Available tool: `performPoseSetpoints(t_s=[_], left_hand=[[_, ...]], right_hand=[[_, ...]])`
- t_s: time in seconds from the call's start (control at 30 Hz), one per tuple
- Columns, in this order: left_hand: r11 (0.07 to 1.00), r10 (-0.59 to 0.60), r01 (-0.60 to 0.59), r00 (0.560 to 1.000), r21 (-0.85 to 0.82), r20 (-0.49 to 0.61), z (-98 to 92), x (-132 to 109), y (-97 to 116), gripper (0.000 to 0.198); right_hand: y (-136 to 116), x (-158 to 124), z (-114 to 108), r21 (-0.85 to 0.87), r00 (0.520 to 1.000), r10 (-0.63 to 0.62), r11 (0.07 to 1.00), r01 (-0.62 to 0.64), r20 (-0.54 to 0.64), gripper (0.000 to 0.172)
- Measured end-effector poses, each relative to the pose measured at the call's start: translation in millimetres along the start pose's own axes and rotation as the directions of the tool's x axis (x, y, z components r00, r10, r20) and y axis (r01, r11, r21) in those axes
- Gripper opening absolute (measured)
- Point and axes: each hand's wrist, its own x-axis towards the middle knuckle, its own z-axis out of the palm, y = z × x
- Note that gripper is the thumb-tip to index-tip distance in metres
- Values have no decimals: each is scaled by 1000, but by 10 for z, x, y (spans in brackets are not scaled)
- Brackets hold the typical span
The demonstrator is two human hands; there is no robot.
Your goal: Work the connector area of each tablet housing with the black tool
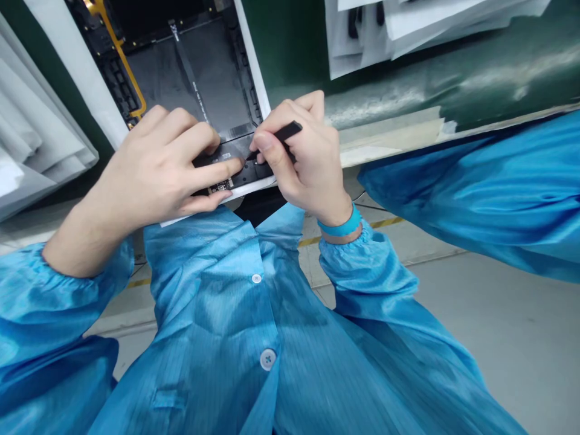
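My left hand (154, 169) lies spread and fairly flat, its fingertips pressing on the lower part of the open tablet (190, 78), with nothing gripped. My right hand (301, 160) is closed in a pinch around a thin black plastic pick (283, 138), whose tip points down toward the tablet, right beside my left forefinger. The tablet sits just ahead of both hands, with its black inside showing and a yellow strip (127, 78) running along the far left. Its far end is cut off at the top of the view. My fingers hide much of its near end, so I can't make out exactly where the pick's tip lands. A small circuit board (221, 186) peeks out under my left fingers, and the tiny print on the black parts is too small to read. White sheets (90, 78) edge the tablet, and a green mat (389, 90) lies beyond my right hand. White packets (40, 121) are stacked past my left hand, and papers (408, 30) lie farther ahead. A blue wrist strap (339, 222) circles my right wrist, above my blue sleeve (362, 272). Off to the right is more blue cloth (480, 193), but I can't tell whose.
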Motion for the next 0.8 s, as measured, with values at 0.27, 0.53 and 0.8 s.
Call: performPoseSetpoints(t_s=[0.27, 0.53, 0.8], left_hand=[[999, 33, -33, 999, 1, 33, -38, 27, -44, 50], [999, 36, -36, 998, 5, 51, -42, 25, -87, 52], [970, 177, -162, 982, 182, -66, 59, -1, -209, 52]], right_hand=[[-18, 58, -23, -106, 990, 79, 992, -67, 120, 55], [1, -16, 13, 12, 996, -63, 998, 64, -61, 30], [-13, -18, 10, -49, 998, 44, 998, -42, 36, 44]])
